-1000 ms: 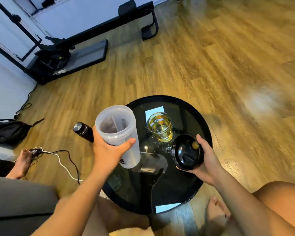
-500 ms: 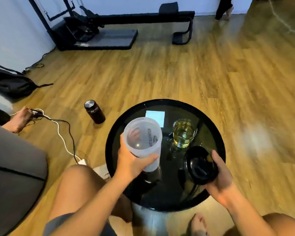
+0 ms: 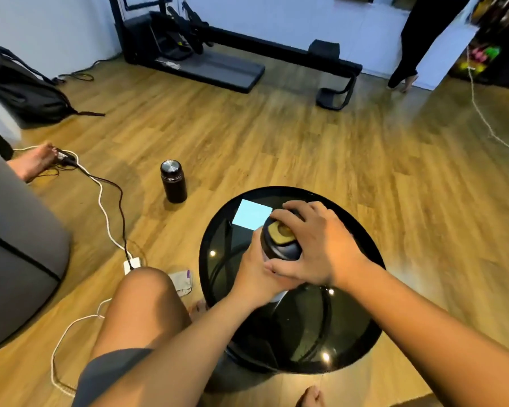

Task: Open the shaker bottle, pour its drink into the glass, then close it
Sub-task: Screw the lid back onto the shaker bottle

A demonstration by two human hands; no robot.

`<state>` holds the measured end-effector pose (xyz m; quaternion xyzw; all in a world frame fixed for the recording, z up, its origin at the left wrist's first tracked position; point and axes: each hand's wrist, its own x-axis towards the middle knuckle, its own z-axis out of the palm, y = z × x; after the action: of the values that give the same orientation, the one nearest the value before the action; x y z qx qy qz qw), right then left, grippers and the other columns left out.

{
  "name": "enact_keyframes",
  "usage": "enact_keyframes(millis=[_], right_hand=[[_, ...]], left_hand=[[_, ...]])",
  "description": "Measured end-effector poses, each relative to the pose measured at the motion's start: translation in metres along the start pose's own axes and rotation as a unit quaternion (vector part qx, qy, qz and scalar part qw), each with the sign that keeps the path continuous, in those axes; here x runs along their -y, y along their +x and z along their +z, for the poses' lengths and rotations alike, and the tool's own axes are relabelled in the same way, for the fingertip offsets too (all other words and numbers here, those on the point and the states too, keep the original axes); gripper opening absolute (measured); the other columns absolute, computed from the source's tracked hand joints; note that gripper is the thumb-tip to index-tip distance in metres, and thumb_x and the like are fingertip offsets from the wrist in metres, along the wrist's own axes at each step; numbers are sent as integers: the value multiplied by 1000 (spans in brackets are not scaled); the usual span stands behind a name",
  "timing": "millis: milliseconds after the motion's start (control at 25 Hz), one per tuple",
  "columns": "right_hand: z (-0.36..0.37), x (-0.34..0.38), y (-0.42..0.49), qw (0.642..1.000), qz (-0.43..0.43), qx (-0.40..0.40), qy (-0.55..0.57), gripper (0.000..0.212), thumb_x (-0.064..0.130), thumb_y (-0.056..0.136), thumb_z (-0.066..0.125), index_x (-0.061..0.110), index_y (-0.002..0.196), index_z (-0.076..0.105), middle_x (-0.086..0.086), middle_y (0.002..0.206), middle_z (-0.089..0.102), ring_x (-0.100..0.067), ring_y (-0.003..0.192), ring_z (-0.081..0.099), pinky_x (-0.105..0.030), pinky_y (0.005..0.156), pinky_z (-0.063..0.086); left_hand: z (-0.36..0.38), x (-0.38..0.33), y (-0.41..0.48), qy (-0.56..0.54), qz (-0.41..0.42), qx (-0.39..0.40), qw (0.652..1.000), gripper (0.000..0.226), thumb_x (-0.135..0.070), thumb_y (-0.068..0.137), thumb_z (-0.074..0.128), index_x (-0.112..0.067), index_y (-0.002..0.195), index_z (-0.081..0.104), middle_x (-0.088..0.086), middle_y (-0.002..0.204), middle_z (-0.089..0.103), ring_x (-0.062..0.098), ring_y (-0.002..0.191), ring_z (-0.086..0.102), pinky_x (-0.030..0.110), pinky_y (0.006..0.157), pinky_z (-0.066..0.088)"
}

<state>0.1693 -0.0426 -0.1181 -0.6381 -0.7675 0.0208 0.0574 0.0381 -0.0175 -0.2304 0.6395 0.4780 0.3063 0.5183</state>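
Biggest thing in play is the round black glass tabletop (image 3: 350,333), glossy enough to mirror ceiling lights and a pale blue rectangle near its far edge. Out on the wood floor to the left there's a dark insulated flask (image 3: 173,181) with a steel cap, not part of this. The shaker bottle (image 3: 278,293) sits basically dead centre between both hands over the tabletop, long axis roughly upright and leaning a little away from the camera, so the lid faces up toward the right palm. Left hand (image 3: 254,277) is wrapped tight around the bottle body from the near-left side, hiding almost all of it. Right hand (image 3: 315,245) comes over from the right, fingers curled around the black lid (image 3: 281,245), which has a yellowish flip cap on top. Looks to me like the closing step: lid on the mouth, and the next move would be a twist around that upright axis while the left hand braces. The glass isn't visible, probably behind the right hand. No readable branding or text anywhere from this angle.
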Motion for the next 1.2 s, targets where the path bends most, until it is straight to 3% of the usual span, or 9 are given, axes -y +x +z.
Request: enact_keyframes(millis=[200,320,480,600,720,800,920,1120,1200], right_hand=[[-19,-9,13,990,-35,134,-32,97,83,66,59,41,150,34,-1,155,36,-28,123,52,-44,100,48],[-27,-9,28,978,-76,175,-88,99,85,64,55,41,149,31,-1,152,38,-29,113,57,-42,95,50],[-16,-8,26,983,-97,141,-62,93,83,65,55,38,145,41,3,146,47,-26,112,58,-42,95,49],[-7,-3,23,995,-35,97,-7,92,82,61,57,39,141,46,7,140,51,-26,115,59,-43,93,51],[-3,3,16,997,48,60,-5,93,83,59,53,38,140,44,5,135,53,-29,111,61,-44,90,52],[3,9,8,992,124,21,-14,90,82,62,49,37,139,42,1,133,55,-31,109,62,-41,87,53],[9,20,4,980,198,-20,-21,82,79,69,51,34,137,44,-4,126,57,-32,104,63,-36,77,48],[0,12,2,990,140,5,5,84,74,63,61,36,136,45,1,128,57,-29,102,63,-36,80,52],[-5,10,2,994,97,50,6,86,73,63,64,37,139,45,4,133,55,-27,106,62,-38,85,53]], left_hand=[[-7,4,-1,13,30,35,999,103,-37,57,97,-36,140,35,-10,132,59,8,124,59,35,107,52],[-13,5,3,21,39,57,997,110,-39,58,97,-33,146,31,-6,139,55,13,132,54,39,112,48],[-24,7,9,30,43,92,994,108,-36,55,94,-35,145,34,-10,135,58,9,128,57,37,109,50],[-23,6,11,20,46,81,995,98,-25,59,96,-34,139,40,-14,126,61,2,117,61,24,98,52],[-3,2,-1,11,36,20,999,99,-31,59,97,-35,139,38,-17,125,61,0,114,60,19,93,51],[18,1,-12,11,20,-13,1000,107,-41,58,95,-34,145,34,-15,133,59,2,121,59,23,99,52],[24,3,-17,8,11,-19,1000,122,-57,54,91,-27,153,27,-7,146,52,14,135,54,41,109,52],[-21,-10,4,20,37,100,994,112,-36,50,101,-39,141,36,-16,133,58,7,127,55,37,108,51],[-22,-14,6,17,28,106,994,113,-37,48,101,-37,142,39,-15,131,62,7,124,59,41,108,52]])
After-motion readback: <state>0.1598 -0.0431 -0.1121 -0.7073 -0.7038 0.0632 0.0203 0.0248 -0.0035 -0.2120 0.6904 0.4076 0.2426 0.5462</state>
